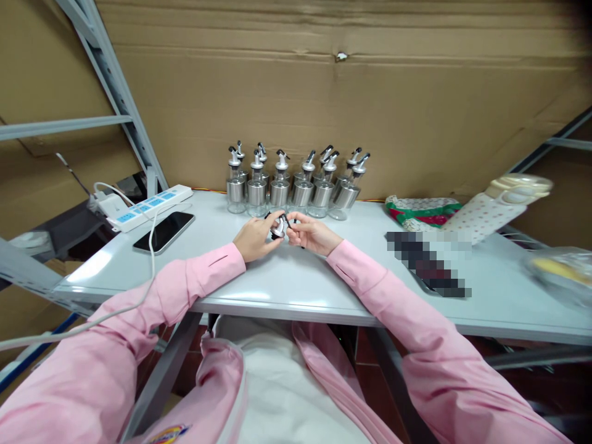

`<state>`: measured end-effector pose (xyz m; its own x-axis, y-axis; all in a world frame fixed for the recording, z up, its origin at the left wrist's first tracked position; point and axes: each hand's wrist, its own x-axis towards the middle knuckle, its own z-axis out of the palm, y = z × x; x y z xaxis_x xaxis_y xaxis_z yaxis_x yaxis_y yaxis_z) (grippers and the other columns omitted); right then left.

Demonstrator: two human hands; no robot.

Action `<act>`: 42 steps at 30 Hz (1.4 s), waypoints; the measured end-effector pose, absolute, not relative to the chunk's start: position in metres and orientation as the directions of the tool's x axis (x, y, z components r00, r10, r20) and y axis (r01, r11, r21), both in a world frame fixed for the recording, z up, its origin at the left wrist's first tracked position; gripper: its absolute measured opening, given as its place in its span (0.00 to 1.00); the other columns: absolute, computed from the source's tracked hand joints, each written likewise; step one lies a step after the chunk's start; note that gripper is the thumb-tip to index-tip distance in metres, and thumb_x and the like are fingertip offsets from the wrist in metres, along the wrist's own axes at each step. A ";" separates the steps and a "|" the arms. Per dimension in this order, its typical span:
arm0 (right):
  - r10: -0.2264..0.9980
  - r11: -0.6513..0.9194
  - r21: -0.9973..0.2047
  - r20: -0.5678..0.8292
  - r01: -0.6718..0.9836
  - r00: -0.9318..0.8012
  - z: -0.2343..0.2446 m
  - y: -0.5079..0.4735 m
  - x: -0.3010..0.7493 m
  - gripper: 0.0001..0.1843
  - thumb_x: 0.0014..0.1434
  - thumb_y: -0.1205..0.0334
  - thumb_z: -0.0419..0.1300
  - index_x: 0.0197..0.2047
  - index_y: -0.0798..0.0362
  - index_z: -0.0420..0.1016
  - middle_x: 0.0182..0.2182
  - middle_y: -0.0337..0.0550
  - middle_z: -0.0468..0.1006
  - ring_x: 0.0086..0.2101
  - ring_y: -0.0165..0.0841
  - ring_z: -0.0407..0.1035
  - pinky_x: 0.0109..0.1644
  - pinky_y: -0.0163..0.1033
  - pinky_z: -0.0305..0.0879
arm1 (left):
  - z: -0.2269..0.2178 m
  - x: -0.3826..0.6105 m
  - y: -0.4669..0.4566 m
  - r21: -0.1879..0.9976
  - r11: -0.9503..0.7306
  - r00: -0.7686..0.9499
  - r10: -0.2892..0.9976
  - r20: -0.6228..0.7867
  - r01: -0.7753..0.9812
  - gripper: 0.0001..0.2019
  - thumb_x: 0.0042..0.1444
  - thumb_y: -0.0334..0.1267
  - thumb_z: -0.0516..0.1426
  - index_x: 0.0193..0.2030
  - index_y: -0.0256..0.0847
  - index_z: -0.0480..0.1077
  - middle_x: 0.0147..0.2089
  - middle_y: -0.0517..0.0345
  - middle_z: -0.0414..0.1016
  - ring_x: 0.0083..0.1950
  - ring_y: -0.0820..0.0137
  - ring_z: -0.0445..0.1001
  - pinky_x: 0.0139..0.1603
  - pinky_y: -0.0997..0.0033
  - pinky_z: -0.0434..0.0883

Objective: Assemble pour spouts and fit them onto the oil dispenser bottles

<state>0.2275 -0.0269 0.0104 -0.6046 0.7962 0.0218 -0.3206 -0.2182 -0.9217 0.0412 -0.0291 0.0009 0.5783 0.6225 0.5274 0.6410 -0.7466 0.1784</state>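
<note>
My left hand is closed around a silver and black pourer spout, its fingers and thumb on either side. Close against it, my right hand pinches a small black piece at the top of the spout; whether that piece is joined to the spout I cannot tell. Another dark bit shows under the right fingers, too small to name. Just behind both hands, several glass oil bottles with steel sleeves stand in rows, each topped with a similar pourer.
On the left of the grey table lie a phone and a white power strip, whose cable crosses my left sleeve. To the right are a pixelated dark object, a dotted bottle, a patterned cloth and a plastic-wrapped item.
</note>
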 end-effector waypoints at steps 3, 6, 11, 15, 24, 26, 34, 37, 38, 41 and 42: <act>0.805 -0.224 -0.919 0.013 -0.324 -0.593 0.009 -0.026 0.228 0.09 0.52 0.72 0.55 0.37 0.53 0.60 0.17 0.32 0.66 0.18 0.22 0.59 0.26 0.29 0.59 | 0.001 0.041 -0.029 0.179 -0.751 0.583 0.619 0.526 0.635 0.27 0.53 0.40 0.54 0.58 0.37 0.52 0.45 0.51 0.73 0.44 0.64 0.73 0.47 0.65 0.65; 0.809 -0.224 -0.918 0.013 -0.329 -0.587 0.008 -0.027 0.227 0.09 0.51 0.72 0.54 0.37 0.53 0.60 0.18 0.33 0.67 0.18 0.22 0.60 0.26 0.30 0.60 | 0.001 0.042 -0.029 0.180 -0.746 0.578 0.623 0.527 0.641 0.28 0.52 0.40 0.54 0.59 0.37 0.52 0.45 0.52 0.74 0.44 0.65 0.73 0.47 0.65 0.65; 0.819 -0.228 -0.922 -0.007 -0.314 -0.574 0.010 -0.028 0.226 0.08 0.52 0.72 0.54 0.36 0.54 0.60 0.19 0.34 0.69 0.19 0.23 0.63 0.28 0.30 0.62 | 0.000 0.042 -0.029 0.177 -0.741 0.565 0.624 0.540 0.648 0.29 0.50 0.39 0.56 0.59 0.38 0.52 0.44 0.54 0.74 0.43 0.65 0.74 0.46 0.66 0.66; 0.825 -0.227 -0.926 -0.018 -0.303 -0.566 0.010 -0.027 0.226 0.07 0.53 0.72 0.54 0.36 0.54 0.61 0.19 0.35 0.70 0.19 0.24 0.64 0.28 0.31 0.62 | 0.000 0.042 -0.029 0.190 -0.735 0.546 0.628 0.555 0.651 0.29 0.50 0.38 0.56 0.58 0.37 0.52 0.44 0.54 0.74 0.43 0.66 0.73 0.46 0.67 0.66; 0.835 -0.231 -0.924 -0.027 -0.306 -0.549 0.009 -0.027 0.226 0.07 0.52 0.72 0.54 0.35 0.55 0.62 0.18 0.35 0.70 0.19 0.24 0.64 0.27 0.30 0.63 | 0.002 0.042 -0.029 0.170 -0.731 0.562 0.633 0.532 0.661 0.27 0.50 0.38 0.56 0.57 0.38 0.54 0.44 0.54 0.74 0.44 0.66 0.74 0.46 0.66 0.65; 0.839 -0.231 -0.927 -0.037 -0.295 -0.542 0.009 -0.027 0.226 0.07 0.52 0.73 0.53 0.35 0.55 0.62 0.18 0.36 0.71 0.19 0.24 0.65 0.27 0.31 0.63 | 0.002 0.041 -0.029 0.166 -0.728 0.562 0.635 0.530 0.665 0.27 0.50 0.38 0.56 0.57 0.38 0.54 0.44 0.54 0.74 0.44 0.66 0.74 0.46 0.66 0.65; 0.837 -0.210 -0.943 -0.037 -0.258 -0.546 0.008 -0.026 0.227 0.06 0.52 0.71 0.53 0.35 0.54 0.61 0.18 0.36 0.71 0.18 0.24 0.65 0.26 0.30 0.62 | 0.000 0.041 -0.029 0.154 -0.736 0.573 0.625 0.530 0.660 0.28 0.50 0.38 0.56 0.58 0.37 0.53 0.44 0.54 0.74 0.43 0.65 0.74 0.45 0.66 0.65; 0.836 -0.203 -0.946 -0.033 -0.253 -0.548 0.008 -0.026 0.226 0.06 0.52 0.70 0.53 0.35 0.54 0.61 0.17 0.36 0.71 0.18 0.24 0.65 0.26 0.30 0.62 | 0.001 0.041 -0.029 0.159 -0.729 0.569 0.634 0.524 0.665 0.28 0.50 0.39 0.57 0.57 0.38 0.54 0.43 0.54 0.74 0.42 0.65 0.74 0.45 0.66 0.65; 0.835 -0.202 -0.947 -0.032 -0.250 -0.549 0.008 -0.026 0.226 0.06 0.52 0.70 0.54 0.35 0.54 0.61 0.17 0.35 0.71 0.18 0.24 0.65 0.26 0.30 0.62 | 0.001 0.041 -0.029 0.163 -0.728 0.569 0.637 0.520 0.666 0.28 0.50 0.40 0.57 0.57 0.39 0.54 0.42 0.55 0.74 0.42 0.65 0.74 0.45 0.67 0.66; 0.836 -0.202 -0.949 -0.038 -0.242 -0.548 0.009 -0.027 0.226 0.06 0.52 0.71 0.53 0.35 0.54 0.61 0.17 0.35 0.71 0.17 0.24 0.65 0.26 0.30 0.62 | 0.002 0.041 -0.028 0.172 -0.731 0.574 0.639 0.512 0.660 0.29 0.49 0.41 0.58 0.57 0.38 0.55 0.42 0.55 0.74 0.41 0.65 0.74 0.45 0.66 0.66; 0.838 -0.202 -0.950 -0.041 -0.239 -0.545 0.009 -0.027 0.226 0.06 0.52 0.71 0.53 0.35 0.54 0.61 0.17 0.35 0.71 0.17 0.24 0.65 0.26 0.30 0.62 | 0.002 0.041 -0.028 0.175 -0.733 0.575 0.638 0.512 0.658 0.28 0.49 0.41 0.58 0.56 0.38 0.55 0.41 0.55 0.74 0.41 0.65 0.74 0.45 0.66 0.66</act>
